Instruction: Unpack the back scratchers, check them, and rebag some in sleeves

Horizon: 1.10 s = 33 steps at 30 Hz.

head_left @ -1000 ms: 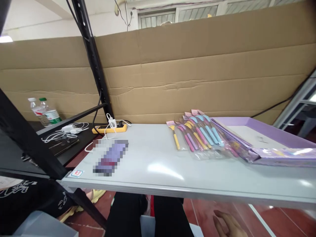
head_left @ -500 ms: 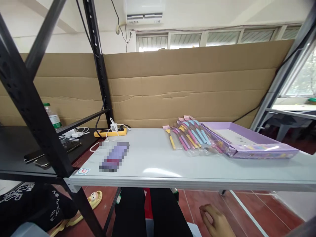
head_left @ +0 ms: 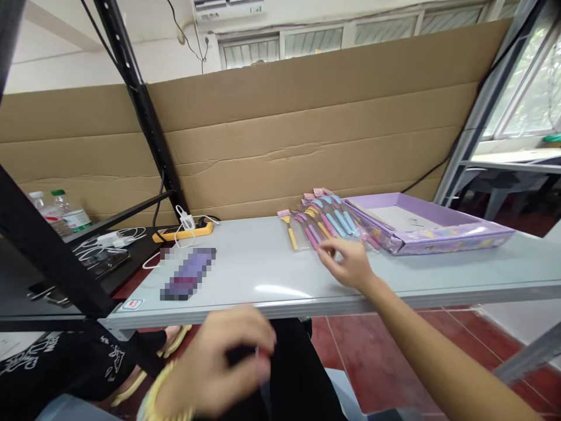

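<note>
My right hand [head_left: 346, 263] reaches over the grey table [head_left: 272, 275], fingers spread and holding nothing, just in front of a fan of packaged forks and spoons with coloured handles [head_left: 322, 222]. My left hand [head_left: 214, 362] is low in front of the table edge, blurred, its fingers curled; what they hold, if anything, cannot be made out. A shallow purple box [head_left: 425, 225] lies to the right of the cutlery packs.
A blurred purple item [head_left: 188, 280] lies at the table's left, with a yellow power strip [head_left: 182, 233] and white chargers behind it. Black shelf posts [head_left: 144, 117] stand at left, with bottles [head_left: 65, 210] and cables on a dark shelf. Cardboard backs the table.
My right hand has risen from below the table edge and reached over the table to the cutlery packs. My left hand has come into view at the bottom. The view shifted slightly.
</note>
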### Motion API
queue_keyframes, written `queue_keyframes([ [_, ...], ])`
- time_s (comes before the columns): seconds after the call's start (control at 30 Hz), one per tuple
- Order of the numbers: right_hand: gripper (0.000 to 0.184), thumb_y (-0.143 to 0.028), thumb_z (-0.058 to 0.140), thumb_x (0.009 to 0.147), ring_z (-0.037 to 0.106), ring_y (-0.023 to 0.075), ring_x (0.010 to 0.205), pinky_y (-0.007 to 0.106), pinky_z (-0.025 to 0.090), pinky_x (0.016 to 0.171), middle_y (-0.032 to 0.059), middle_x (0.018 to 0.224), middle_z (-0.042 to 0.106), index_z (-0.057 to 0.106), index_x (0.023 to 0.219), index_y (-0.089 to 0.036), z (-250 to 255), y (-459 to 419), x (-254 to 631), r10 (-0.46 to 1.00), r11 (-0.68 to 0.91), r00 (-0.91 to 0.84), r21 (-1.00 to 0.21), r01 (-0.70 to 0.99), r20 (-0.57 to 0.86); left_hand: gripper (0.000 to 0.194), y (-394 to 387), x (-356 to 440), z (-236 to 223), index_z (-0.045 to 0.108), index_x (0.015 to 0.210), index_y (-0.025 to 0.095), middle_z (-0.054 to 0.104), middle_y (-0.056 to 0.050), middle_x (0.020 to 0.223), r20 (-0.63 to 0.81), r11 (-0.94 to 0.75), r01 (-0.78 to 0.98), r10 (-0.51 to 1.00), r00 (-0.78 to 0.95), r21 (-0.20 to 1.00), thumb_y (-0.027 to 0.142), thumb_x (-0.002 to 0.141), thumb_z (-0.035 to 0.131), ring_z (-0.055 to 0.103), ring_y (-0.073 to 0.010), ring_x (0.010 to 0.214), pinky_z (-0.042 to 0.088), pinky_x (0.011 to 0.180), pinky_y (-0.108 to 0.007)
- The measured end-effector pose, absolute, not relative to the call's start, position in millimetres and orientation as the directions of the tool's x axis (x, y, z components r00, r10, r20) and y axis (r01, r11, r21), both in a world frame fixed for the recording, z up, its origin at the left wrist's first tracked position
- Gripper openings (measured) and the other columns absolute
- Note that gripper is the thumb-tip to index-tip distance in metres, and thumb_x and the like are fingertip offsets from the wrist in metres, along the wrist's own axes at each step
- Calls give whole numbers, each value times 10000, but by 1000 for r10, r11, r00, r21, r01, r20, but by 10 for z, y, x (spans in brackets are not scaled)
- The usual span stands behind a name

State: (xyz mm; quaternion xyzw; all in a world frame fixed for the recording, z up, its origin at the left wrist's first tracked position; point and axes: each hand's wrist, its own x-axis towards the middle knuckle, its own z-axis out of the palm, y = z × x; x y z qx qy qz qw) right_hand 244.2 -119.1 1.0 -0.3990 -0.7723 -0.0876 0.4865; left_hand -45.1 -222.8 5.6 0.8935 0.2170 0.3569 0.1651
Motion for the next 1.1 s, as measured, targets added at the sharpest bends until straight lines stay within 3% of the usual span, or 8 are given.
queue_keyframes([
  [0.07, 207, -242, 479, 801, 573, 130, 613, 234, 413, 620, 52, 687, 661, 650, 737, -143, 183, -739, 2398, 657, 578, -216, -299, 759, 722, 174, -1676, -318, 261, 668, 911, 274, 691, -31, 951, 473, -728, 444, 681, 559, 523, 331, 823, 529, 635, -192, 905, 514, 832, -382],
  [0.13, 187, -226, 501, 786, 593, 148, 704, 235, 402, 677, 66, 766, 682, 664, 782, -135, 275, -348, 2330, 736, 503, -230, -288, 815, 636, 209, -1098, -182, 353, 640, 872, 207, 664, -56, 1025, 436, -670, 564, 743, 509, 483, 372, 821, 523, 603, -199, 977, 498, 847, -345],
  [0.37, 201, -245, 502, 834, 584, 178, 855, 249, 381, 773, 88, 871, 689, 676, 832, -144, 76, 78, 2232, 753, 478, -302, -172, 861, 584, 361, 144, 214, 108, 582, 1130, 174, 492, -107, 1323, 450, -399, 863, 861, 236, 310, 372, 847, 477, 457, -247, 1225, 354, 1042, -363],
  [0.6, 242, -268, 484, 858, 588, 147, 715, 237, 396, 664, 63, 804, 696, 689, 821, -144, -51, 1, 2316, 817, 471, -262, -333, 817, 514, 587, -4, 414, -151, 501, 1279, 196, 530, -109, 1298, 277, -739, 645, 672, 686, 195, 586, 873, 334, 481, -248, 1193, 356, 1025, -374],
  [0.7, 221, -226, 495, 828, 586, 144, 684, 235, 400, 644, 63, 784, 698, 694, 813, -128, -37, 7, 2317, 835, 425, -191, -385, 819, 516, 625, -75, 351, -152, 466, 1319, 189, 507, -114, 1331, 238, -736, 625, 676, 697, 259, 601, 869, 328, 471, -243, 1211, 349, 1030, -359],
  [0.9, 284, -305, 542, 818, 605, 201, 944, 275, 427, 822, 89, 1019, 689, 700, 981, -137, -79, 7, 2348, 849, 436, -290, -277, 856, 442, 741, -77, 193, -91, 434, 1354, 187, 444, -105, 1404, 180, -662, 651, 739, 649, 372, 684, 810, 362, 400, -256, 1286, 289, 1071, -356],
  [1.0, 337, -348, 550, 822, 545, 231, 1110, 302, 386, 937, 105, 1177, 629, 689, 1051, -143, -121, 27, 2353, 848, 453, -362, -176, 874, 386, 814, -141, 275, -89, 437, 1349, 224, 465, -108, 1369, 167, -699, 651, 709, 685, 296, 723, 709, 489, 442, -290, 1239, 338, 1031, -374],
  [1.1, 304, -311, 521, 834, 561, 220, 1076, 286, 390, 925, 96, 1153, 642, 703, 1018, -151, -134, 47, 2333, 866, 439, -379, -131, 889, 327, 697, -217, 410, -92, 478, 1306, 232, 520, -123, 1279, 179, -692, 693, 722, 668, 202, 674, 769, 442, 505, -314, 1155, 392, 963, -416],
])
